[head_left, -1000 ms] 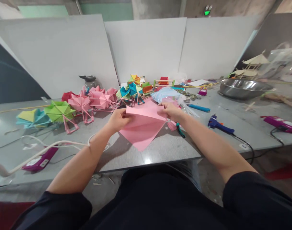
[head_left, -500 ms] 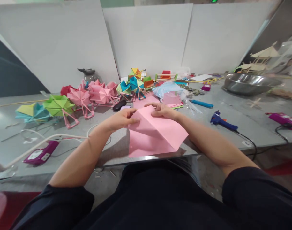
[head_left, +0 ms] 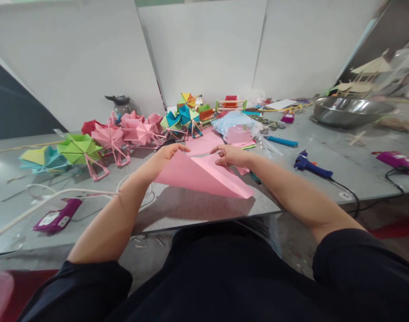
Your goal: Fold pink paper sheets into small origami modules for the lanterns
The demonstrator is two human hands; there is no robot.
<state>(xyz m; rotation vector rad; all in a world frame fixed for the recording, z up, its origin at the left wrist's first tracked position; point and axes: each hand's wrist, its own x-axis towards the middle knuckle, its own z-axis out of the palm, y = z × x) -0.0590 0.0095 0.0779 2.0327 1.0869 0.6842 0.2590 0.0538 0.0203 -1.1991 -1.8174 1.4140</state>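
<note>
A creased sheet of pink paper [head_left: 204, 176] is tilted up off the table in front of me, its near corner pointing right. My left hand [head_left: 170, 154] is closed on its far left edge; the thumb is partly hidden by the sheet. At the sheet's upper right is my right hand [head_left: 230, 156], fingers curled but apart, with a gap between thumb and forefinger. Behind both hands another pink sheet [head_left: 204, 141] lies flat.
Folded-paper models stand at the back left, among them a green one [head_left: 78, 150] and a pink one [head_left: 107, 136]. To the right are a blue glue gun [head_left: 311, 164], a blue-handled tool [head_left: 281, 141] and a metal basin [head_left: 352, 112]. A white cable [head_left: 73, 192] crosses the left side.
The pink sheet has been lifted and swung left, and its lower flap no longer lies on the table. My left hand moved left; the right hand's fingers have spread.
</note>
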